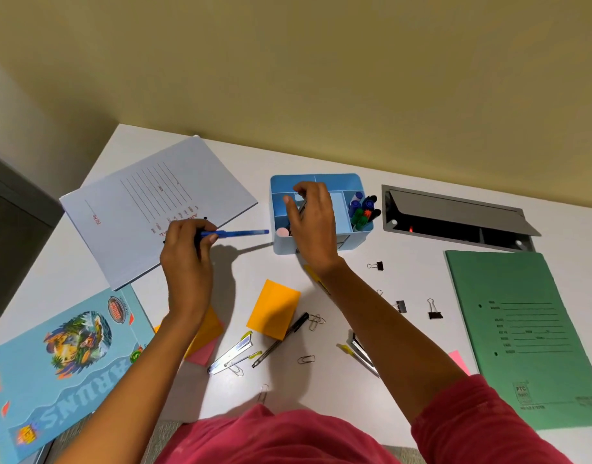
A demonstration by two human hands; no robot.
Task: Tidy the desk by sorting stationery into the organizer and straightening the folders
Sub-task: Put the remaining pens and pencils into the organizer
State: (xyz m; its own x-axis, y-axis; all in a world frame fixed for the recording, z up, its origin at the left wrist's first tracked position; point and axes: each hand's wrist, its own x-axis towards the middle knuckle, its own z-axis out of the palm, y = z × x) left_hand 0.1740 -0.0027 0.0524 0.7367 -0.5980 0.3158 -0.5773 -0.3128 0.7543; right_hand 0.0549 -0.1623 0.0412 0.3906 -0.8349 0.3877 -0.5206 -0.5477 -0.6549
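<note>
While my right hand (309, 216) curls over the blue organizer (338, 181), its hold unclear, my left hand (187, 242) grips the blue pen (241, 233), pointing right, tip just left of that organizer.

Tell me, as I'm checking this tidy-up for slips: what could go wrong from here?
The right hand, pinching a grey item, covers the organizer, so the blue pen in the left hand may bump it. The right forearm could also knock the binder clip beside it.
</note>
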